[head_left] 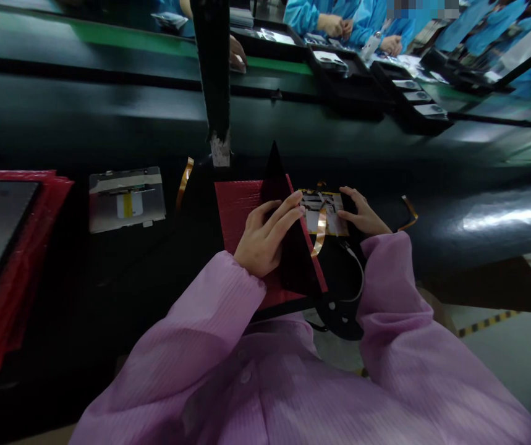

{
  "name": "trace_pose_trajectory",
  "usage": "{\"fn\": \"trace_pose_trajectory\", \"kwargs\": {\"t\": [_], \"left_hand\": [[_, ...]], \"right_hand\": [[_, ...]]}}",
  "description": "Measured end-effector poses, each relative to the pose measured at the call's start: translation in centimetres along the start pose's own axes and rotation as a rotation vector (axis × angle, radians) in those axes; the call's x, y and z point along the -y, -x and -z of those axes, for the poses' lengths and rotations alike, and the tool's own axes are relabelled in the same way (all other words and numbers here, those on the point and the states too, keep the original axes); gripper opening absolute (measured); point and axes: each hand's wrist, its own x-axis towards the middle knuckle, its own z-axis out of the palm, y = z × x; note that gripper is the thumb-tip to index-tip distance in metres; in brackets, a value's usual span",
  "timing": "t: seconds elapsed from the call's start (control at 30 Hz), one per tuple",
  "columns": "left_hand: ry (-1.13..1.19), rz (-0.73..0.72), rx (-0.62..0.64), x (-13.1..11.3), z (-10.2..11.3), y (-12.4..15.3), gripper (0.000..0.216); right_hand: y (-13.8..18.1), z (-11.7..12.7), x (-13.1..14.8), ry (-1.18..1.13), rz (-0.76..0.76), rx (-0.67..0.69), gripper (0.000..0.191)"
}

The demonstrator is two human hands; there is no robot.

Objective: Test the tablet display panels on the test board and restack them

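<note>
My left hand (265, 238) grips a dark triangular flap (288, 247) of a red bag (237, 207), fingers curled round its edge. My right hand (362, 213) rests with fingers bent on a flat panel module (325, 210) that has silvery backing and an amber flex ribbon (319, 235) looping off it. The module lies at the mouth of the red bag, on a black work surface close to my chest. A thin white cable (356, 272) runs down from the module to a black bracket (339, 312).
Another silvery module (126, 199) lies on the black surface to the left. A stack of red bags with a dark panel (0, 247) fills the left edge. A black post (213, 68) stands ahead. Across the green belt, people in blue coats handle parts in black trays (339, 68).
</note>
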Motion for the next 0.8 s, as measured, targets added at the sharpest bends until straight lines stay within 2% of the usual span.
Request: {"fn": "trace_pose_trajectory", "kwargs": {"t": [0.8], "left_hand": [[0.042, -0.003, -0.001, 0.08, -0.1, 0.08, 0.062]], "right_hand": [[0.13, 0.12, 0.13, -0.006, 0.017, -0.002, 0.073]]}}
